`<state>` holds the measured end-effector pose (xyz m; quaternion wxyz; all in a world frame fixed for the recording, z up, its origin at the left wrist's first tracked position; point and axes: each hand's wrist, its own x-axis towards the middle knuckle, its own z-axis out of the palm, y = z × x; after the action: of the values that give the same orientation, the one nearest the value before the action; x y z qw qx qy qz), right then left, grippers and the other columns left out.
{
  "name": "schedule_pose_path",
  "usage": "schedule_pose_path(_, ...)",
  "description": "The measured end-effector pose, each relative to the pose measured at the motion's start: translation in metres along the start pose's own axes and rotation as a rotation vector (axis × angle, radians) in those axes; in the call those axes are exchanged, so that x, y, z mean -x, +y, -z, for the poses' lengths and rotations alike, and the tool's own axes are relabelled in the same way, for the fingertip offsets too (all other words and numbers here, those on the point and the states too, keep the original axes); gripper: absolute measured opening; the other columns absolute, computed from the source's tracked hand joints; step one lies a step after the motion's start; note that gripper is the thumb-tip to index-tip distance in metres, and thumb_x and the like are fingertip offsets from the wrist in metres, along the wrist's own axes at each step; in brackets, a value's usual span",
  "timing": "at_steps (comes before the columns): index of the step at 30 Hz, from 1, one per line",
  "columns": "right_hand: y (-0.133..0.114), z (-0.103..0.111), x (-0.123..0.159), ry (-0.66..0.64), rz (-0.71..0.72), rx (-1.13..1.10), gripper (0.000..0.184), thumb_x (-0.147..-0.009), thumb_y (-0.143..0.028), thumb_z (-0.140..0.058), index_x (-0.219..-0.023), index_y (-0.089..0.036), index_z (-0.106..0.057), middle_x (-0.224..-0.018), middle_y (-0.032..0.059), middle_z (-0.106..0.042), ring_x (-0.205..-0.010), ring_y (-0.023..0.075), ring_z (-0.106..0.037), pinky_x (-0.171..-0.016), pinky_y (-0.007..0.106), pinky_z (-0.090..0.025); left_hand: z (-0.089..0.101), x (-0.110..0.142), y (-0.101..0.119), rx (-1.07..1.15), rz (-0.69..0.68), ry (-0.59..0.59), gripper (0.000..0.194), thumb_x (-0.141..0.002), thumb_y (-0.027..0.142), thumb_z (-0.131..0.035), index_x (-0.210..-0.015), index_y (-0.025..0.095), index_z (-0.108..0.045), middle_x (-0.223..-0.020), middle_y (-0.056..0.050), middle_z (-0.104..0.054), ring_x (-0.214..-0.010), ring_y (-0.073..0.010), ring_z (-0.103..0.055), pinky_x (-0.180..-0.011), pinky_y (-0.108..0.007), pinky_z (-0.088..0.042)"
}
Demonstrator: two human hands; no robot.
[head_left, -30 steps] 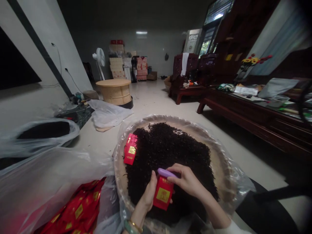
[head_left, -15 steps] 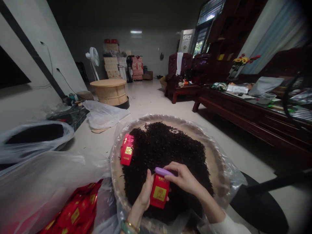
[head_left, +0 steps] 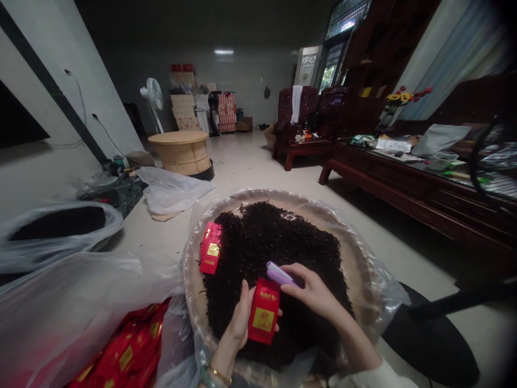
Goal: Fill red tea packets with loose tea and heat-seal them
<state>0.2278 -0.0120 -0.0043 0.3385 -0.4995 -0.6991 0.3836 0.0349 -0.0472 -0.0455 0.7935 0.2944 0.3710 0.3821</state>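
Note:
My left hand point(head_left: 238, 319) is closed around the lower left side of a red packet point(head_left: 264, 318) with a gold square and gold lettering, held upright. In my right hand point(head_left: 309, 288) is a purple handheld bag sealer point(head_left: 280, 274), its pale inner side showing; it sits at the packet's top right corner. Below both hands, dark loose tea leaves point(head_left: 278, 237) lie heaped on a large round woven tray point(head_left: 355, 242) lined with clear plastic. Several red packets point(head_left: 210, 249) lie at the tray's left edge, partly over the leaves.
At lower left, a clear plastic bag point(head_left: 97, 285) holds many red packets point(head_left: 125, 350). Behind it is another bag of dark leaves point(head_left: 60, 223). A dark round stand base point(head_left: 434, 345) is at right, near a long wooden table point(head_left: 404, 188). A round wooden drum point(head_left: 181, 153) stands farther back.
The purple bag sealer has come off the packet's top edge, moving up and right with my right hand, and its jaws now show apart. The packet stays in my left hand.

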Motion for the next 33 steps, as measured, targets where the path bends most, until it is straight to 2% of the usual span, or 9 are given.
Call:
schedule_pose_path(3,0.027,0.012,0.005,0.132,-0.066,0.107,0.041,-0.073,-0.039,-0.065,-0.107,-0.015,-0.066,-0.095,0.0078,-0.065,-0.086,0.0237,-0.061,-0.078,0.035,-0.047,0.002,0.001,0.000,-0.001,-0.003,0.002,0.085,-0.075,0.083,-0.024,-0.117,0.014,-0.053,-0.074,-0.010,-0.073,-0.053,-0.0210,-0.068,-0.054,-0.031,-0.049)
schedule_pose_path(7,0.047,0.014,0.012,0.186,-0.104,0.188,0.047,-0.069,-0.042,-0.069,-0.108,-0.016,-0.066,-0.094,0.0085,-0.066,-0.086,0.0253,-0.061,-0.079,0.038,-0.048,-0.001,0.000,-0.001,-0.001,-0.012,0.010,0.086,-0.073,0.083,-0.027,-0.115,0.013,-0.053,-0.074,-0.011,-0.073,-0.054,-0.0216,-0.068,-0.056,-0.032,-0.050)
schedule_pose_path(12,0.025,-0.014,0.017,0.241,0.005,0.062,0.035,-0.079,-0.046,-0.062,-0.104,-0.023,-0.069,-0.104,0.0087,-0.067,-0.100,0.0259,-0.058,-0.090,0.041,-0.045,-0.007,-0.001,-0.006,0.005,0.004,0.019,0.085,-0.071,0.084,-0.033,-0.115,0.015,-0.054,-0.071,-0.008,-0.072,-0.052,-0.0208,-0.067,-0.056,-0.032,-0.050)
schedule_pose_path(15,0.007,-0.031,0.017,0.205,0.057,-0.025,0.028,-0.082,-0.047,-0.059,-0.078,-0.022,-0.071,-0.081,0.0058,-0.068,-0.084,0.0235,-0.061,-0.079,0.038,-0.048,-0.009,-0.001,-0.006,-0.034,-0.023,0.053,0.078,-0.070,0.082,-0.041,-0.107,0.015,-0.059,-0.073,-0.008,-0.072,-0.058,-0.0222,-0.068,-0.058,-0.033,-0.051)
schedule_pose_path(17,0.001,-0.038,0.019,0.187,0.074,-0.053,0.033,-0.083,-0.048,-0.058,-0.066,-0.021,-0.067,-0.068,0.0035,-0.066,-0.072,0.0214,-0.060,-0.071,0.036,-0.048,-0.010,-0.001,-0.002,-0.114,-0.133,0.115,0.064,-0.069,0.071,-0.059,-0.099,0.015,-0.063,-0.082,-0.009,-0.073,-0.071,-0.0235,-0.069,-0.067,-0.033,-0.051)
schedule_pose_path(20,-0.002,-0.042,0.021,0.161,0.094,-0.064,0.035,-0.082,-0.048,-0.059,-0.063,-0.021,-0.066,-0.065,0.0027,-0.065,-0.068,0.0199,-0.060,-0.066,0.034,-0.046,-0.010,0.000,0.004,-0.298,-0.340,0.229,0.037,-0.063,0.046,-0.078,-0.085,0.017,-0.070,-0.090,-0.009,-0.074,-0.088,-0.0247,-0.066,-0.081,-0.032,-0.048)
schedule_pose_path(22,-0.002,-0.042,0.023,0.155,0.074,-0.064,0.035,-0.081,-0.048,-0.059,-0.061,-0.020,-0.066,-0.063,0.0026,-0.064,-0.066,0.0195,-0.059,-0.064,0.032,-0.046,-0.011,0.000,0.005,-0.370,-0.388,0.291,0.027,-0.064,0.041,-0.077,-0.074,0.016,-0.073,-0.079,-0.007,-0.074,-0.079,-0.0234,-0.065,-0.075,-0.030,-0.048)
schedule_pose_path(26,-0.001,-0.044,0.024,0.150,-0.057,-0.191,0.036,-0.078,-0.052,-0.061,-0.063,-0.020,-0.068,-0.063,0.0023,-0.064,-0.062,0.0185,-0.059,-0.059,0.030,-0.046,-0.013,0.001,0.001,-0.264,-0.381,0.342,0.033,-0.069,0.047,-0.070,-0.065,0.014,-0.072,-0.059,-0.002,-0.068,-0.055,-0.0164,-0.058,-0.055,-0.025,-0.041)
schedule_pose_path(33,-0.002,-0.052,0.025,0.090,-0.162,-0.381,0.045,-0.070,-0.064,-0.064,-0.064,-0.019,-0.061,-0.056,0.0005,-0.058,-0.048,0.0146,-0.053,-0.045,0.026,-0.044,-0.003,0.004,0.005,-0.224,-0.296,0.229,0.038,-0.071,0.049,-0.065,-0.076,0.013,-0.075,-0.074,-0.008,-0.074,-0.072,-0.0226,-0.065,-0.069,-0.031,-0.046)
